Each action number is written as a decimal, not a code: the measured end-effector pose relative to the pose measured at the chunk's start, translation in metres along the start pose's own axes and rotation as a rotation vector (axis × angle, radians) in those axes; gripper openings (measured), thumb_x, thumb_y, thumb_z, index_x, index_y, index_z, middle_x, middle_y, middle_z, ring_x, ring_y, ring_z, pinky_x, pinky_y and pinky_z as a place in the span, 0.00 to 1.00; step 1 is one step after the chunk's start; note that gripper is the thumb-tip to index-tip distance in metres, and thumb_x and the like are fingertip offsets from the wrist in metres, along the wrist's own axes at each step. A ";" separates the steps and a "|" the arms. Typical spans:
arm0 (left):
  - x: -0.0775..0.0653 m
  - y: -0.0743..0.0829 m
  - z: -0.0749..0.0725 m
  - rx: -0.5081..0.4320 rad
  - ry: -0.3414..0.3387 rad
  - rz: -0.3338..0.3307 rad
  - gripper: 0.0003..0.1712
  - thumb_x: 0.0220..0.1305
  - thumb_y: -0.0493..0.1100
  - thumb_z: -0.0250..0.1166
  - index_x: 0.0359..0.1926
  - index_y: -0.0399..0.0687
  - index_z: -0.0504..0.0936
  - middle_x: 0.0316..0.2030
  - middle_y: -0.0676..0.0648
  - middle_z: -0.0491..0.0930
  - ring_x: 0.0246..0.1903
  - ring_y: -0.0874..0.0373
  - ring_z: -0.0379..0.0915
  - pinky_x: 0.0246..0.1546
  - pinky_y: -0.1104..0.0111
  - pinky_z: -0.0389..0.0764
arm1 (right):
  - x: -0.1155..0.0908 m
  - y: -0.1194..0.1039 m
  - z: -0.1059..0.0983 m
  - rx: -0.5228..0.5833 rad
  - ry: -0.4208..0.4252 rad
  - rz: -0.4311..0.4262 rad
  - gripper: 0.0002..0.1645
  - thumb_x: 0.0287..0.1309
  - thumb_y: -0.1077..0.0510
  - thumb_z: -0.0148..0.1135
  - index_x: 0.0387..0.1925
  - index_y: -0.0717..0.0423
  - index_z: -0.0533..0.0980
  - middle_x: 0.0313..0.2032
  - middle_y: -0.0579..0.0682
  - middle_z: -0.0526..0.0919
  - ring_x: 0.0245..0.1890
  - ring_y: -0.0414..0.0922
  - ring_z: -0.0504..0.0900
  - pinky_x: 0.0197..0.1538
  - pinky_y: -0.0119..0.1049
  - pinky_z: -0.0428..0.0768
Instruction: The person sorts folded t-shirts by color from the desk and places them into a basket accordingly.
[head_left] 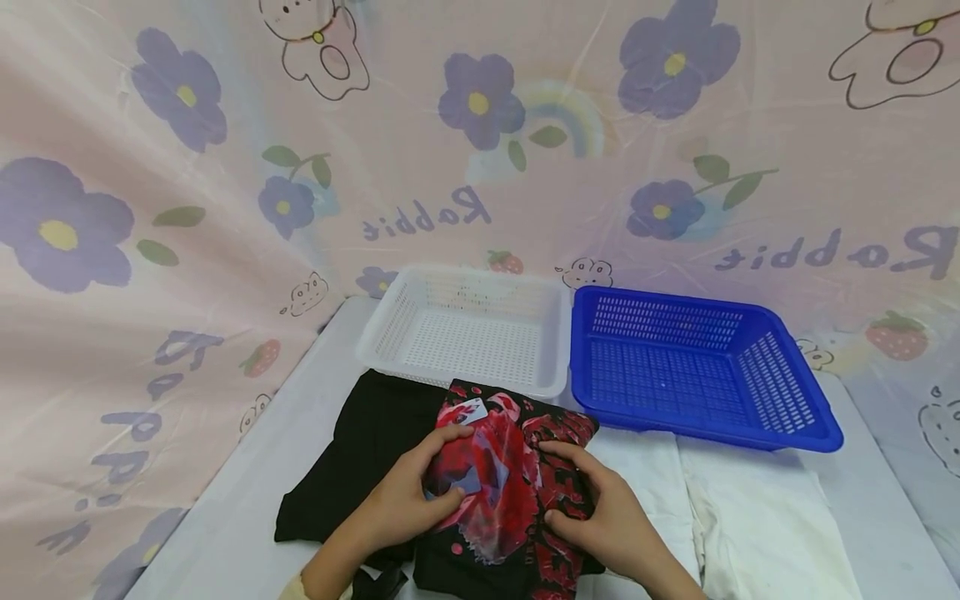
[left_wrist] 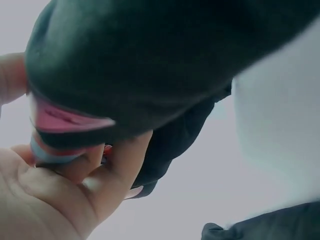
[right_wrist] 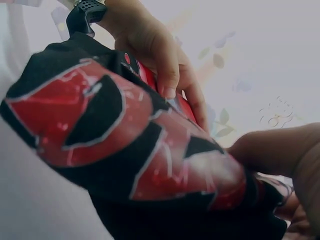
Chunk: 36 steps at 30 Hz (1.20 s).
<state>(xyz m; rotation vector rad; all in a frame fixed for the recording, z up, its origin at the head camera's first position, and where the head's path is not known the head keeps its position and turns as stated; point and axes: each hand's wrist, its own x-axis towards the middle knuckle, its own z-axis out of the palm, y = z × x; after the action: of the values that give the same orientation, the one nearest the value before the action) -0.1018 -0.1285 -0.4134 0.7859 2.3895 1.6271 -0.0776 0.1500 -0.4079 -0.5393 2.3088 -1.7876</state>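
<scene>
A folded black garment [head_left: 498, 508] carries a large red and pink print, with a small white label [head_left: 467, 411] near its upper left. My left hand [head_left: 408, 492] grips its left side, thumb on top; the left wrist view shows fingers [left_wrist: 122, 165] beneath the dark cloth. On the opposite side my right hand [head_left: 611, 512] holds the garment, its thumb and index finger over the print. In the right wrist view the printed fold [right_wrist: 185, 175] bulges up between both hands. Plain black cloth [head_left: 390, 442] lies to the left, partly covered by the printed garment.
Behind the clothes stand a white perforated basket [head_left: 564, 333] and, to its right, a blue one [head_left: 813, 400]. White folded cloth [head_left: 757, 517] lies on the right, in front of the blue basket. A patterned curtain [head_left: 420, 167] surrounds the white table [head_left: 247, 492].
</scene>
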 end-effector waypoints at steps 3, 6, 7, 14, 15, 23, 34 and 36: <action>0.002 0.006 -0.003 -0.007 -0.003 0.022 0.37 0.60 0.34 0.65 0.67 0.59 0.62 0.58 0.47 0.72 0.41 0.58 0.78 0.36 0.69 0.82 | 0.001 -0.007 -0.004 -0.009 -0.002 -0.030 0.41 0.48 0.69 0.68 0.65 0.46 0.66 0.52 0.57 0.79 0.42 0.40 0.84 0.42 0.35 0.83; 0.006 0.011 -0.007 0.012 0.007 0.044 0.37 0.60 0.34 0.65 0.68 0.58 0.62 0.58 0.48 0.72 0.43 0.58 0.77 0.38 0.69 0.82 | 0.004 -0.015 -0.008 -0.024 0.001 -0.050 0.42 0.49 0.69 0.68 0.65 0.45 0.66 0.52 0.56 0.79 0.43 0.40 0.84 0.42 0.35 0.83; 0.008 0.014 -0.009 0.022 0.012 0.051 0.38 0.59 0.34 0.65 0.68 0.58 0.62 0.58 0.48 0.72 0.43 0.58 0.76 0.38 0.69 0.82 | 0.005 -0.018 -0.010 -0.033 0.004 -0.051 0.42 0.49 0.69 0.69 0.64 0.44 0.66 0.52 0.55 0.79 0.43 0.40 0.84 0.42 0.35 0.83; 0.025 0.028 -0.019 0.061 0.034 0.079 0.40 0.57 0.34 0.67 0.67 0.61 0.62 0.58 0.50 0.71 0.46 0.57 0.74 0.41 0.69 0.81 | 0.016 -0.039 -0.026 -0.155 0.026 -0.086 0.41 0.50 0.65 0.70 0.64 0.40 0.67 0.50 0.53 0.80 0.40 0.39 0.84 0.40 0.34 0.83; 0.028 0.029 -0.020 0.059 0.035 0.084 0.40 0.57 0.33 0.67 0.67 0.61 0.62 0.58 0.50 0.71 0.46 0.56 0.74 0.42 0.69 0.81 | 0.018 -0.041 -0.029 -0.169 0.029 -0.089 0.41 0.49 0.65 0.70 0.64 0.40 0.67 0.50 0.53 0.80 0.40 0.39 0.84 0.39 0.34 0.83; 0.051 0.041 -0.032 0.101 0.045 0.103 0.40 0.58 0.34 0.66 0.68 0.60 0.61 0.58 0.47 0.70 0.48 0.54 0.73 0.44 0.70 0.80 | 0.040 -0.057 -0.048 -0.299 0.054 -0.095 0.43 0.45 0.64 0.73 0.63 0.39 0.68 0.50 0.52 0.81 0.41 0.38 0.84 0.41 0.32 0.82; 0.095 0.042 -0.060 0.111 0.071 0.151 0.37 0.59 0.33 0.64 0.68 0.55 0.62 0.63 0.47 0.67 0.51 0.52 0.72 0.47 0.64 0.80 | 0.087 -0.072 -0.067 -0.340 0.056 -0.122 0.43 0.46 0.65 0.72 0.65 0.43 0.68 0.51 0.54 0.80 0.43 0.45 0.83 0.42 0.32 0.81; 0.103 0.041 -0.065 0.119 0.076 0.159 0.37 0.59 0.33 0.64 0.68 0.54 0.62 0.63 0.46 0.66 0.50 0.51 0.72 0.47 0.63 0.80 | 0.096 -0.073 -0.070 -0.334 0.058 -0.123 0.43 0.47 0.66 0.72 0.65 0.43 0.68 0.52 0.53 0.80 0.44 0.46 0.83 0.43 0.32 0.81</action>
<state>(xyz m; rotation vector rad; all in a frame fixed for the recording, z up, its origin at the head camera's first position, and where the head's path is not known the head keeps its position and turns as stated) -0.2023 -0.1198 -0.3332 0.9753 2.5566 1.6100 -0.1777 0.1598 -0.3111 -0.7004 2.6877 -1.4868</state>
